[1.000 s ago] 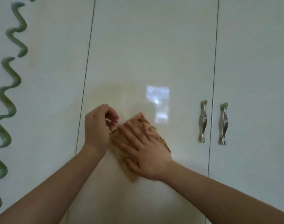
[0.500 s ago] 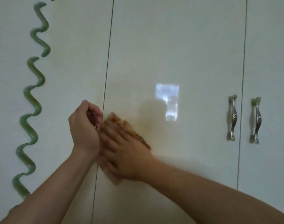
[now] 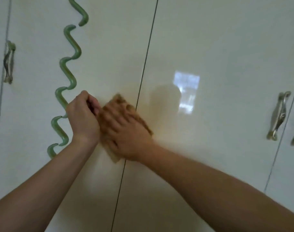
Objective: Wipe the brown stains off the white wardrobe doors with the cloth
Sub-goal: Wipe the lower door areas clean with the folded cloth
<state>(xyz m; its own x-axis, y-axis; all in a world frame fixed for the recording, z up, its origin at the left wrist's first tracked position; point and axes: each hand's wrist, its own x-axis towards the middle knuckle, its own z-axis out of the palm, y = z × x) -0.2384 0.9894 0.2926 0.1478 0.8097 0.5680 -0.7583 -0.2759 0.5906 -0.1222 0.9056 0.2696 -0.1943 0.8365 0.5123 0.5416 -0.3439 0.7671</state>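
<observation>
A brown cloth (image 3: 122, 101) lies flat against the white wardrobe doors (image 3: 218, 47), straddling the dark gap between two doors. My right hand (image 3: 126, 131) presses on it with spread, straight fingers and is blurred by motion. Just left of the cloth, my left hand (image 3: 83, 117) is curled into a loose fist against the door; nothing shows in its grasp. A faint brownish smear (image 3: 161, 101) tints the door right of the cloth.
A wavy green decoration (image 3: 66, 69) runs down the left door, touching my left hand. Metal handles sit at the far left (image 3: 8, 62) and at the right (image 3: 279, 116). A bright window reflection (image 3: 186, 91) shines on the middle door.
My right hand and the cloth have slid left across the door onto the gap between doors. My left hand moved left with them, still curled. The view shifted left.
</observation>
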